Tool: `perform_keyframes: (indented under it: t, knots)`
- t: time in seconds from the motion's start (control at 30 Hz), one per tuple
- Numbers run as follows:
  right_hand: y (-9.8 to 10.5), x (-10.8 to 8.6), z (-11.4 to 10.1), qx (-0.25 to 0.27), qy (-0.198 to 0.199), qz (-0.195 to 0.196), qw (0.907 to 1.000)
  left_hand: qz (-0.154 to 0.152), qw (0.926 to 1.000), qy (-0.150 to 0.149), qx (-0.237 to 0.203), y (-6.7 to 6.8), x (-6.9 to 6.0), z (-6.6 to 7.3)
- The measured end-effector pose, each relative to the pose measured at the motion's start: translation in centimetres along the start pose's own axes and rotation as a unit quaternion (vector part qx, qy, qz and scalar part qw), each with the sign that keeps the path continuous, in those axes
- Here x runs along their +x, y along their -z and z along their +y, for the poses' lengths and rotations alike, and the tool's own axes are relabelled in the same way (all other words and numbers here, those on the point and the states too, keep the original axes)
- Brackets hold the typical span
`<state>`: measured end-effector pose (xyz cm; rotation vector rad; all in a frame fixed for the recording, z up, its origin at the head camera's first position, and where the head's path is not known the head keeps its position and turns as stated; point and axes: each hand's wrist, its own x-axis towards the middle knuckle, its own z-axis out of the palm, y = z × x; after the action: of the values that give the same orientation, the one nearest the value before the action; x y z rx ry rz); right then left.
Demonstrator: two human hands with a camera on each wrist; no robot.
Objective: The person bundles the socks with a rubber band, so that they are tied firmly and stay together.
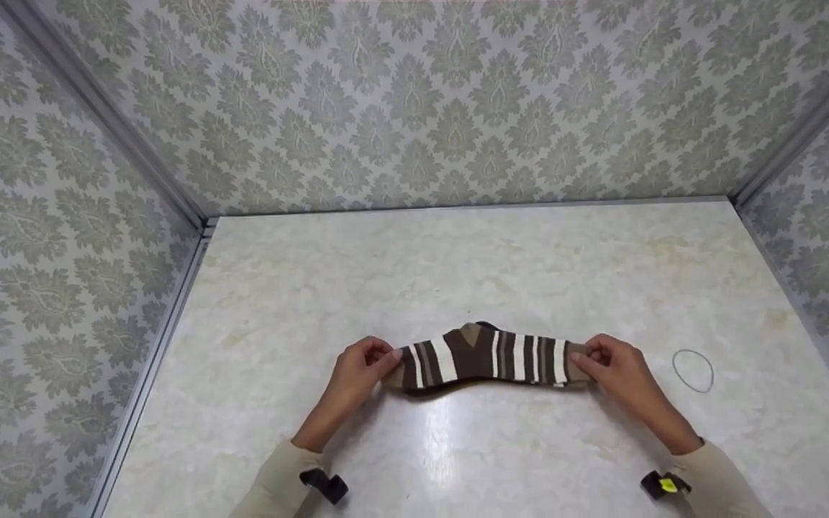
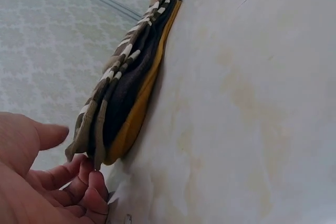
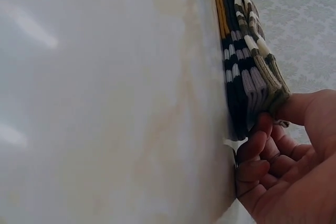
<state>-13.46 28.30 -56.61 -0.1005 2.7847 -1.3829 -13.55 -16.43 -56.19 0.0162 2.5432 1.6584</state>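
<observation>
A stack of socks [image 1: 468,356] lies sideways on the table, a brown, tan and white striped pair on top. Below that pair, the left wrist view shows dark fabric and a mustard-yellow layer [image 2: 137,116]. My left hand [image 1: 363,365] pinches the tan toe end, thumb above and curled fingers beneath. At the opposite end, my right hand [image 1: 617,368] grips the ribbed cuffs [image 3: 254,85] between thumb and fingers. In the right wrist view the cuffs of several layers line up, with navy, grey and tan edges.
A thin grey loop like a rubber band [image 1: 712,374] lies on the table right of my right hand. The pale marbled table [image 1: 458,266] ends against patterned wall panels [image 1: 414,101] at the back and both sides.
</observation>
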Motion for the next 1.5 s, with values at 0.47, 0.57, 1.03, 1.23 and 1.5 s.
perform_keyframes:
  t: [0.47,0.57,1.03,1.23,1.5]
  knots:
    - [0.2,-0.1,-0.2,0.017,-0.010,-0.002,0.9998,0.000,0.9959,-0.039,0.082,-0.6,0.1,0.2]
    - [0.2,-0.1,-0.1,0.007,-0.009,-0.005,0.9999,-0.006,0.9933,-0.068,0.093,-0.7,0.3,-0.4]
    - [0.1,0.0,-0.2,-0.001,-0.012,-0.008,0.9999,-0.013,0.9932,-0.085,0.078,-0.7,0.7,-1.4]
    - [0.1,-0.1,-0.1,-0.009,-0.015,-0.008,0.9998,-0.031,0.9932,-0.058,0.096,-0.8,2.2,-3.7]
    - [0.1,-0.4,-0.1,-0.007,-0.007,-0.004,0.9999,-0.088,0.9895,-0.024,0.112,0.0,0.7,0.3]
